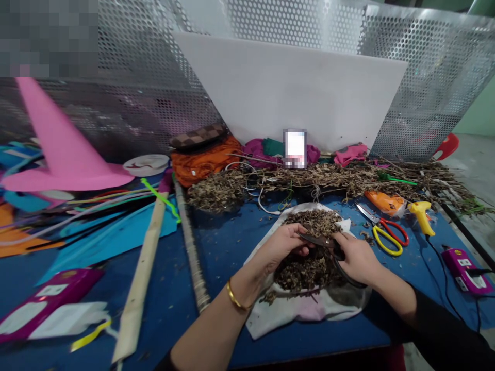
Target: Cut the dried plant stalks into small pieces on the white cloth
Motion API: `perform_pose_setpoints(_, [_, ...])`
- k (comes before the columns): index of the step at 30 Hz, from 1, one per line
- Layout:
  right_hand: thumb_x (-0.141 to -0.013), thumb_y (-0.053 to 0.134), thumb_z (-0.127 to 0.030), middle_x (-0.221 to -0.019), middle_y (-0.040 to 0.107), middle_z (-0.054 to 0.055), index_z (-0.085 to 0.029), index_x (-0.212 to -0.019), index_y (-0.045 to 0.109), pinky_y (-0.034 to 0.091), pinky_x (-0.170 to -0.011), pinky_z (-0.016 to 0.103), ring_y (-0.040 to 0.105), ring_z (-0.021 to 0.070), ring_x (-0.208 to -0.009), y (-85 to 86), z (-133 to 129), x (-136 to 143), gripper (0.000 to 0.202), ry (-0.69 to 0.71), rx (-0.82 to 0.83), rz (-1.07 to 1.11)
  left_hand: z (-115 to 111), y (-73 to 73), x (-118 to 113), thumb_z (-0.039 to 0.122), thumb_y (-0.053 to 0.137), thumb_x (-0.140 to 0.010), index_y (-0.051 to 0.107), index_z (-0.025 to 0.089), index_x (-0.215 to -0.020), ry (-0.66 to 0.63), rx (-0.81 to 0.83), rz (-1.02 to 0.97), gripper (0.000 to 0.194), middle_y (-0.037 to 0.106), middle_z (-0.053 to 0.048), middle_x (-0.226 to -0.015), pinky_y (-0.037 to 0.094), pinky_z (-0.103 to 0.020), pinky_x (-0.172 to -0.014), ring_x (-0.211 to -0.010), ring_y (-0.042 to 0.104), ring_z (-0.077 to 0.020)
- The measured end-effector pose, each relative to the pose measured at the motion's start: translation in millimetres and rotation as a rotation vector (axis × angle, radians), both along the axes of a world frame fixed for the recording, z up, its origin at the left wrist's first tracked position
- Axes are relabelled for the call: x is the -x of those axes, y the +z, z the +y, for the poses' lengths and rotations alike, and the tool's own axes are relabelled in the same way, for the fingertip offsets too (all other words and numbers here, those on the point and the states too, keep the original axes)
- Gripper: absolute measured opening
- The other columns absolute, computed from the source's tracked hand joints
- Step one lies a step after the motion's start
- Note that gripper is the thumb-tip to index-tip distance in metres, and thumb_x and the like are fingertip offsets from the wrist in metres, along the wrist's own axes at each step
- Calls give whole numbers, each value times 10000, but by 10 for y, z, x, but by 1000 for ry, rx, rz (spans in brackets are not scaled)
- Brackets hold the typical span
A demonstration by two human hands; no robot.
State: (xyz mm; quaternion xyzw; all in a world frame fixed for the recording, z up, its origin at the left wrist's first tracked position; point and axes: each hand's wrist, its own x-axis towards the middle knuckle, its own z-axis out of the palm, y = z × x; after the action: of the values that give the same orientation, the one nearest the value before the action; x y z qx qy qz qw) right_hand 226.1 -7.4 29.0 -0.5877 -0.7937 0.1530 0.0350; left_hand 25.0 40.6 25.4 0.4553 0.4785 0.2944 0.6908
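Observation:
My right hand (pixel 355 257) grips a pair of dark-handled scissors (pixel 319 240), whose blades point left. Close to the blade tips is my left hand (pixel 288 245), wearing a gold bangle, its fingers bent together. What it pinches is too small to make out. Both hands are over a heap of dried, crumbled leaves (pixel 305 273), piled on a white cloth (pixel 266 319) on the blue table (pixel 216 237).
Dried stalks (pixel 340 178) line the back beneath a white board (pixel 301 93). Red-and-yellow-handled scissors (pixel 386 234) and a yellow glue gun (pixel 422 219) lie right. To the left are a bamboo strip (pixel 141 278), a wrapped stick (pixel 189 242) and a pink pointed hat (pixel 62 139).

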Motion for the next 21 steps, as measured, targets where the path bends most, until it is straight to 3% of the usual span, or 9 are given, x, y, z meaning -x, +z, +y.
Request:
perform_pose_setpoints(6, [-818, 444, -301, -904, 605, 30, -219, -1020, 497, 305, -629, 215, 553, 159, -801, 13, 10, -19, 225, 22, 30, 34, 25, -28, 50, 287, 692, -633, 589, 125, -820, -61, -33, -8, 268, 667, -30, -701, 462, -201, -544, -529, 557, -78])
perform_pose_setpoints(9, [-814, 450, -288, -880, 604, 27, -216, -996, 502, 292, -617, 212, 546, 155, -789, 20, 8, -17, 202, -13, 51, 41, 31, -39, 58, 323, 682, -637, 625, 111, -775, -86, -45, 46, 259, 642, -23, -646, 436, -188, -501, -489, 520, -67])
perform_pose_setpoints(14, [-817, 449, -324, -881, 594, 28, -219, -1004, 498, 285, -599, 221, 545, 153, -755, 39, -12, 9, 220, -4, 20, -2, 8, -51, 22, 270, 653, -615, 624, 114, -686, -86, -78, 74, 174, 567, 16, -520, 401, -180, -466, -437, 469, -57])
perform_pose_setpoints(21, [-823, 419, -305, -966, 580, 49, -217, -1065, 466, 313, -634, 234, 553, 163, -801, 13, -23, 37, 262, 32, 27, -66, -21, -43, -13, 198, 610, -625, 593, 119, -610, -96, -112, 101, 83, 554, 9, -499, 380, -181, -436, -427, 467, -65])
